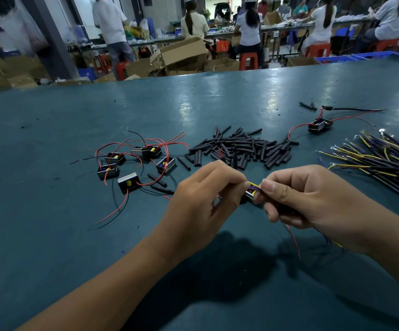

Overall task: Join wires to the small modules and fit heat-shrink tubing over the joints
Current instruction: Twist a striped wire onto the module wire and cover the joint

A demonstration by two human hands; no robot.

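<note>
Broad teal table (50, 235), heap of black tubing (239, 149) mid-table. Closer in, left hand (200, 201) and right hand (308, 199), both pinching one small module (251, 193) with yellow and purple wires (254, 186), above the table.

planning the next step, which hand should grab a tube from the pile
Probably the left hand: the tube pile lies just beyond its knuckles. The right hand pinches the wires at the module and looks busier.

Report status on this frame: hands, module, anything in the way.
Left hand and right hand both pinching one module with its yellow-purple wires. No tubing fitted. Nothing obstructing.
</note>
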